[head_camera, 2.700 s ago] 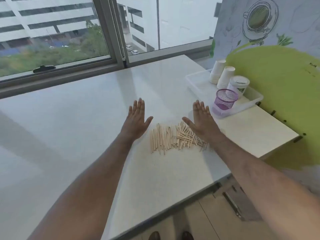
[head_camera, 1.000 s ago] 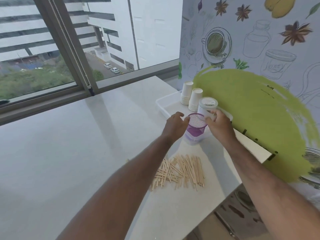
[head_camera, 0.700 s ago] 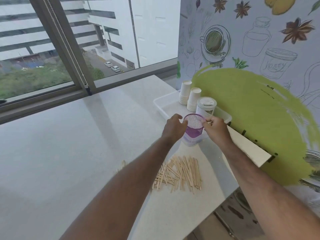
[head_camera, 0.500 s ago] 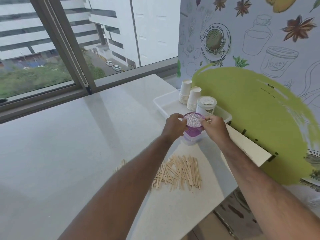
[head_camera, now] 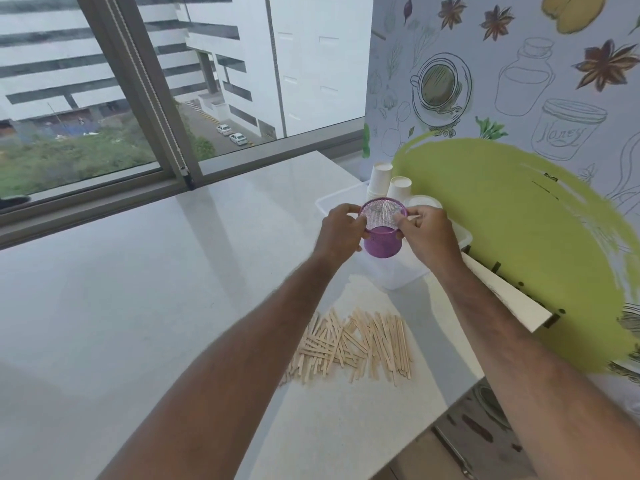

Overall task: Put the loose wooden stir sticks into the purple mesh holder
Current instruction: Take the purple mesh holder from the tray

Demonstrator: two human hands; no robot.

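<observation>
The purple mesh holder [head_camera: 382, 237] hangs in the air above the near end of the clear plastic tray [head_camera: 398, 278], tilted with its mouth toward me. My left hand [head_camera: 341, 233] grips its left side and my right hand [head_camera: 427, 237] grips its right rim. A pile of loose wooden stir sticks [head_camera: 353, 344] lies on the white counter below my wrists, near the right front edge. Nothing shows inside the holder.
Two stacks of white paper cups [head_camera: 389, 185] and a lidded white tub [head_camera: 424, 202] stand in the tray behind the holder. A green painted wall [head_camera: 519, 220] rises at the right. The counter edge [head_camera: 450, 400] drops off at the lower right; a window runs along the back.
Both hands reached from beside the sticks to the holder in the tray and gripped it. Since half a second ago they have lifted it up out of the tray.
</observation>
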